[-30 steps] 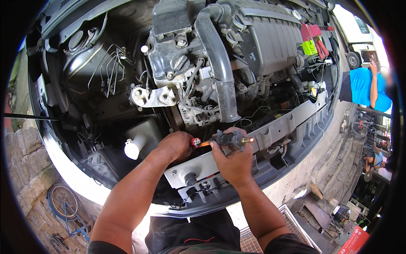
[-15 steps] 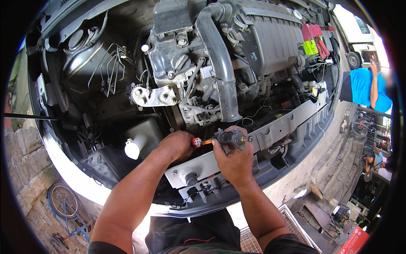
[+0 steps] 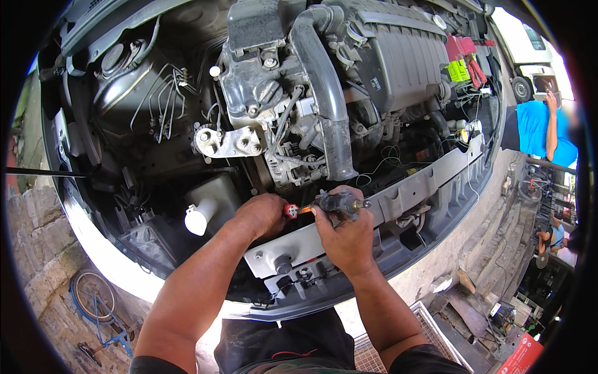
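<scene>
Over the front crossmember (image 3: 293, 248) of an open engine bay, my two hands work close together. My left hand (image 3: 263, 215) is closed around a red tool handle (image 3: 291, 211), its round end showing beside the thumb; the rest of it is hidden. A short orange piece (image 3: 305, 209) spans the gap between that handle and my right thumb. My right hand (image 3: 347, 240) grips a dark, roughly cylindrical car part (image 3: 339, 203) with a metal tip pointing right; its exact kind I cannot make out. Just beyond my hands hangs the lower end of a black air duct (image 3: 336, 153).
A white-capped reservoir (image 3: 198, 218) stands left of my left hand. Farther back are the engine (image 3: 255, 87), a metal mount bracket (image 3: 229, 142) and thin loose wires (image 3: 389, 159). A person in blue (image 3: 541, 131) is at the far right. A bicycle (image 3: 94, 299) lies at lower left.
Both hands keep their hold and place, with only a very slight shift. The view has moved a little; nothing was let go or taken up.
</scene>
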`<state>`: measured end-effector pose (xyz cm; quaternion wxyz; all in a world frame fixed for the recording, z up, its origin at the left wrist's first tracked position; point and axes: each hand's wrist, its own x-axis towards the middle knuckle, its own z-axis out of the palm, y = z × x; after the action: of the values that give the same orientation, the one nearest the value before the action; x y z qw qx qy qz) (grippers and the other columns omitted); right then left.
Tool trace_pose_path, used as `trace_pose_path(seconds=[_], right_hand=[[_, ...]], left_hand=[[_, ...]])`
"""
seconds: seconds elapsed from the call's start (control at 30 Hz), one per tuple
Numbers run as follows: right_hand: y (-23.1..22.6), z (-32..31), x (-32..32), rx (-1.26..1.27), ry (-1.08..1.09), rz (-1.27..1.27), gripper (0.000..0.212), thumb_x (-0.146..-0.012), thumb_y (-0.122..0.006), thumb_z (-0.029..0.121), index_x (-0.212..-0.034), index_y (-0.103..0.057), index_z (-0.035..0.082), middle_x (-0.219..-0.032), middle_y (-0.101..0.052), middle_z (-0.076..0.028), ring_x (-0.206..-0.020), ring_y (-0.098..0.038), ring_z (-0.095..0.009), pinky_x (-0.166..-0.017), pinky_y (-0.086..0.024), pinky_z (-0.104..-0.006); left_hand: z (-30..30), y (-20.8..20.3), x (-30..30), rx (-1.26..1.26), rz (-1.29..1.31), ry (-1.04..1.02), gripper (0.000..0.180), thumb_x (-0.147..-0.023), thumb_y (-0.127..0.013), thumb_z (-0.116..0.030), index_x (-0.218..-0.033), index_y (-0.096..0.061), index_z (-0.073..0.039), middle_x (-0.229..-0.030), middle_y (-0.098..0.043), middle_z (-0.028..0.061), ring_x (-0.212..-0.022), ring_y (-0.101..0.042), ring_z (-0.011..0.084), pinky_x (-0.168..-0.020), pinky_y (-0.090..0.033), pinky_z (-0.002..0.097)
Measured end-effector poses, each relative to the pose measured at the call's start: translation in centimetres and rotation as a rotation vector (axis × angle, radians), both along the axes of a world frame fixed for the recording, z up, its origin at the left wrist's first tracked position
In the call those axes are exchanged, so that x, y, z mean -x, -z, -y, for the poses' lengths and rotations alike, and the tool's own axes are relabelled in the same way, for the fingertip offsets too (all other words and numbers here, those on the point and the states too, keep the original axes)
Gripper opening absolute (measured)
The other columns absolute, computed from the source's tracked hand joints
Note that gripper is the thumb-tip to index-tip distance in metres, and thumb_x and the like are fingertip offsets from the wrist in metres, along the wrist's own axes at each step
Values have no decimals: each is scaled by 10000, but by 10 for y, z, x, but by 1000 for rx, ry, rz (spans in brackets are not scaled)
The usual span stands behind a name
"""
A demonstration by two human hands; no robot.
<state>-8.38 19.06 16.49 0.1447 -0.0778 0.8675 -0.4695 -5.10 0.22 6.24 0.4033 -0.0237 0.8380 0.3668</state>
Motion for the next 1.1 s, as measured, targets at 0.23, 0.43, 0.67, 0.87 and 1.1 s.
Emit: trace_pose_path(seconds=[0.23,0.43,0.67,0.87,1.1], right_hand=[[9,-7,-3,199,65,146,405,-959,-761,-95,-1284,-548,18,-1096,-740,-103,-1007,-733,-139,-904,-608,-285],[2,-3,-2,99,8,91,397,-944,-804,-64,-1259,-576,20,-1073,-764,-85,-990,-716,-105,-879,-594,-269],[1,0,-3,57,14,111,384,-940,-825,-40,-1241,-593,16,-1056,-769,-79,-971,-714,-99,-867,-595,-272],[7,-4,-3,153,57,138,401,-956,-792,-63,-1278,-563,5,-1110,-753,-99,-1013,-722,-123,-868,-607,-274],[10,-7,-4,289,161,89,374,-926,-824,-33,-1208,-584,15,-1020,-747,-68,-887,-703,-77,-773,-592,-243]], left_hand=[[-1,-1,2,12,19,22,281,-892,-659,-165,-1121,-817,-126,-1113,-798,195,-1098,-741,420,-966,-590,518],[0,-2,1,-5,-11,18,283,-887,-658,-167,-1118,-815,-120,-1114,-796,199,-1102,-739,421,-974,-590,523],[-2,-3,2,14,-2,40,284,-881,-657,-158,-1116,-814,-128,-1120,-794,199,-1108,-738,419,-981,-590,522],[-2,-2,-1,9,-17,-4,274,-891,-658,-166,-1113,-816,-134,-1119,-796,195,-1110,-741,417,-984,-591,519],[2,7,-3,-76,11,-78,287,-969,-744,-301,-1121,-792,-63,-1076,-788,239,-1060,-733,453,-939,-579,532]])
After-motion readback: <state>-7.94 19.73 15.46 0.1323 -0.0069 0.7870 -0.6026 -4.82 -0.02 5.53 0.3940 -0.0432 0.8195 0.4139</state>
